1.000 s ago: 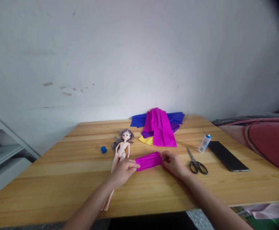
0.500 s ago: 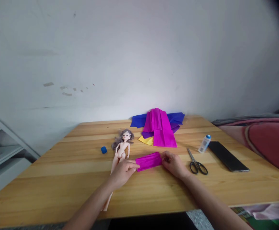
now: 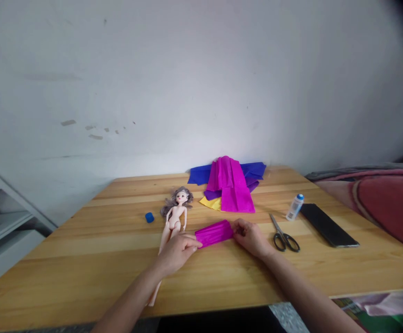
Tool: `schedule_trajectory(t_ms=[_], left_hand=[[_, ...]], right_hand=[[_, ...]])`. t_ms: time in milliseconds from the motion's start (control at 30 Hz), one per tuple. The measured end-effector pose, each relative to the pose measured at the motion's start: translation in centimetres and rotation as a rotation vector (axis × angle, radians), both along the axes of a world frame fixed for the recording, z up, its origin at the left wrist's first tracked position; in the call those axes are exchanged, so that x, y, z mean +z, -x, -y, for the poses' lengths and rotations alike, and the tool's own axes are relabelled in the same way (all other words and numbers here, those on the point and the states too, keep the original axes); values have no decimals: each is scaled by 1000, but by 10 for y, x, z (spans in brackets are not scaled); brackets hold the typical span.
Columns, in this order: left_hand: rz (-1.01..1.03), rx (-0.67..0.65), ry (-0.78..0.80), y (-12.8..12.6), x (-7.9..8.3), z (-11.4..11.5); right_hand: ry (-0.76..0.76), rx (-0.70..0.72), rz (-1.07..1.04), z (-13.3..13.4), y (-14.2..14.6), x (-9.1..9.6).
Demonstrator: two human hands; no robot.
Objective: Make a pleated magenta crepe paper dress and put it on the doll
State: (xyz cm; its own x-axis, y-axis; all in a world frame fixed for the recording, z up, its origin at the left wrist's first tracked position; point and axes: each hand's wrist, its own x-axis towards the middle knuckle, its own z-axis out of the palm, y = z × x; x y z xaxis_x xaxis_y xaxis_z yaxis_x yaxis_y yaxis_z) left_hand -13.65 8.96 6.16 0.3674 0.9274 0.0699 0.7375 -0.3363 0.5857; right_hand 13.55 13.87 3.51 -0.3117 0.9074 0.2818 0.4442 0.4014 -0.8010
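A small magenta strip of crepe paper [image 3: 214, 234] with fine creases is stretched between my two hands, low over the table. My left hand [image 3: 179, 249] pinches its left end between thumb and fingers. At the other end, my right hand [image 3: 250, 237] grips the edge with curled fingertips. An undressed doll [image 3: 177, 213] with long greyish-purple hair lies on its back just left of the strip. Its legs pass partly behind my left hand and forearm.
Black-handled scissors [image 3: 282, 237], a white glue bottle [image 3: 294, 208] with a blue cap and a long black case [image 3: 328, 225] lie to the right. A blue cap-like piece [image 3: 149, 217] is left of the doll. Magenta sheets [image 3: 234, 187] cover blue, purple and yellow ones by the wall.
Both hands keep their hold on the magenta strip, and its surface creases look slightly different. The whole view has shifted very slightly; the other things stay where they were.
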Motion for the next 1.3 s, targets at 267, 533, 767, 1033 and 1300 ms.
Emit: schedule_trajectory(t_ms=[267, 533, 767, 1033, 1300], left_hand=[[-22, -24, -23, -1, 3, 2], [-21, -21, -2, -1, 2, 1], [-15, -17, -13, -1, 3, 1], [-8, -16, 7, -1, 7, 1], [-14, 2, 3, -3, 8, 2]], right_hand=[[-9, 4, 25, 0, 0, 0], [-27, 19, 42, -1, -1, -4], [-12, 15, 51, 2, 0, 2], [9, 12, 76, 3, 0, 4], [-44, -111, 44, 3, -7, 1]])
